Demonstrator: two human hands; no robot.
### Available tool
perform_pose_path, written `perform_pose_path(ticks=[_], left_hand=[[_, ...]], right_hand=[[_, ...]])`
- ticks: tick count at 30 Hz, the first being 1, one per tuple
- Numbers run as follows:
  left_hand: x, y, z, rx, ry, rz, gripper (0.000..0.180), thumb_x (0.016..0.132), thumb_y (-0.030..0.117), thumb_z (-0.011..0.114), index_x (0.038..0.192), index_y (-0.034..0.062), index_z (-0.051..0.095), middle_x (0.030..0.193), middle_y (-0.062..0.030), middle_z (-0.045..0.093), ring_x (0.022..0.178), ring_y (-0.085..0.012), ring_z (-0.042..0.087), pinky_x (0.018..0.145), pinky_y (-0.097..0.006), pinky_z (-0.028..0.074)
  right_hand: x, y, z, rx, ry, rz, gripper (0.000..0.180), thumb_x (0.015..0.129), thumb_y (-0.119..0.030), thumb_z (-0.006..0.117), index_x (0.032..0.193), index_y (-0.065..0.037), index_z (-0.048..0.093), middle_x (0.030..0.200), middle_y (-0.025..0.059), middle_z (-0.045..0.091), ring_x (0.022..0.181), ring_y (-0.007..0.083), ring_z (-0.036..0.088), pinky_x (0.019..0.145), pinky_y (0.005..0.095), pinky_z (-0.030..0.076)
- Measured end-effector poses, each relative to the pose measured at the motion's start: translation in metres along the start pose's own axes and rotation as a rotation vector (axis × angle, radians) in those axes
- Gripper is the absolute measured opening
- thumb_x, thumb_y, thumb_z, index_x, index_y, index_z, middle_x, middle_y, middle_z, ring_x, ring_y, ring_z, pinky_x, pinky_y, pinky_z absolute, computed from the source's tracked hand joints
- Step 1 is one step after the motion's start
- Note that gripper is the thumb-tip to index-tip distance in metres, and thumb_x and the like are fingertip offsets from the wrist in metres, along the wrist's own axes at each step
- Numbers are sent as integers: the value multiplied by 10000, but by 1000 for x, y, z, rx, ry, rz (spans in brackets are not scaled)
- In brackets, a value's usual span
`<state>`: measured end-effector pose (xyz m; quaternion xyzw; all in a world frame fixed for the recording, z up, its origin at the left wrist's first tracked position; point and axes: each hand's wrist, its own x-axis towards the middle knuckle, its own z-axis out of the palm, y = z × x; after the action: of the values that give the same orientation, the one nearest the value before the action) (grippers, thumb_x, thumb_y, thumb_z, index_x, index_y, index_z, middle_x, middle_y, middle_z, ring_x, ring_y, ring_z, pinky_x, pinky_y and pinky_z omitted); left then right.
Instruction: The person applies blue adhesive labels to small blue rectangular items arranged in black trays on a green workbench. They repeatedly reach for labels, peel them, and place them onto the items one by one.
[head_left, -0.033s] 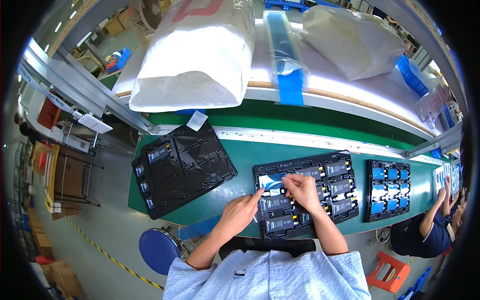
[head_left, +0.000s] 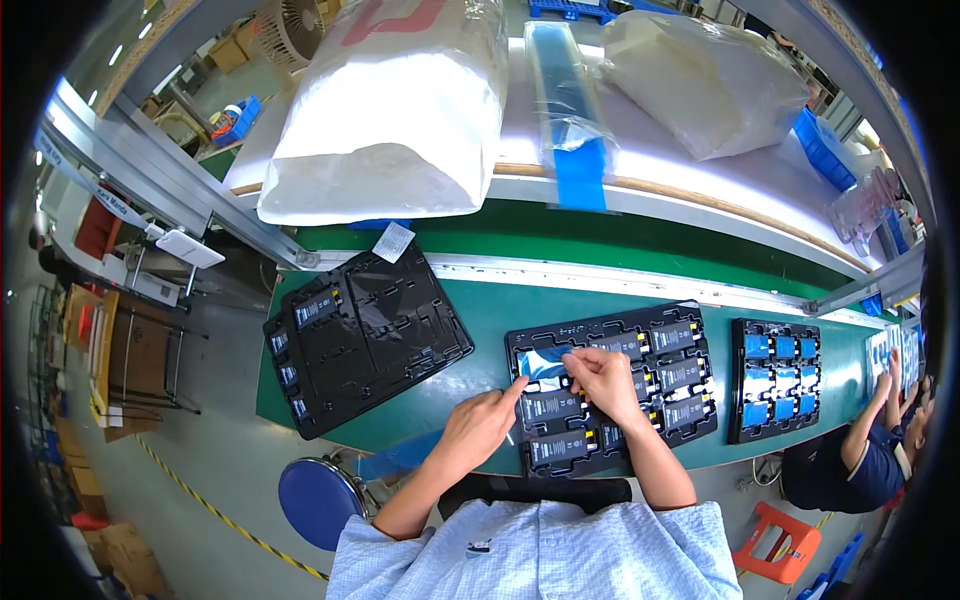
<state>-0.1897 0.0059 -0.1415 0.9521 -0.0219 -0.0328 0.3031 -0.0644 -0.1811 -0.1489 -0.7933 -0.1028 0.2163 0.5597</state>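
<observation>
A green bench runs across the middle of the frame, its surface bearing three black trays. Over the center tray, the right hand pinches the right end of a piece of glossy blue film between thumb and finger; the film lies over the tray's upper-left pocket. The left hand reaches in from the lower left, index finger extended to the film's lower-left corner; whether it grips anything cannot be told. Flat black battery packs fill other pockets. The left tray sits tilted, a few packs along its left side and a white label at its top corner; the right tray carries blue-covered packs.

Above, a white shelf holds a large white bag, a clear sleeve with a blue strip and a plastic-wrapped bundle. A fan stands at upper left. The gray floor at lower left bears black-and-yellow tape, beside a round blue stool. At lower right are an orange stool and a co-worker in dark clothing.
</observation>
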Motion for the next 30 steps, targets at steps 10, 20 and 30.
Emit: perform_pose_path(ticks=[10, 20, 30], left_hand=[[1, 4, 1, 30, -4, -10, 494, 868, 110, 568, 1350, 84, 465, 886, -161, 637, 800, -330, 638, 703, -429, 514], [-4, 9, -1, -76, 111, 23, 377, 898, 104, 546, 1272, 68, 511, 885, -165, 655, 791, -335, 651, 681, -427, 514], [-27, 37, -11, -756, -55, -18, 336, 928, 146, 598, 1244, 59, 521, 875, -71, 628, 781, -161, 617, 712, -306, 495]], right_hand=[[4, 1, 6, -156, 45, -97, 190, 842, -121, 678, 887, 63, 687, 625, 111, 659, 489, 143, 630, 460, 274, 486], [-23, -10, 4, -537, 185, -396, 278, 774, -187, 755, 965, -15, 651, 816, 116, 618, 631, 259, 603, 579, 346, 491], [-86, -1, -11, 381, -417, 121, 142, 906, -162, 662, 922, -21, 648, 786, -28, 636, 667, 20, 540, 546, 210, 439]])
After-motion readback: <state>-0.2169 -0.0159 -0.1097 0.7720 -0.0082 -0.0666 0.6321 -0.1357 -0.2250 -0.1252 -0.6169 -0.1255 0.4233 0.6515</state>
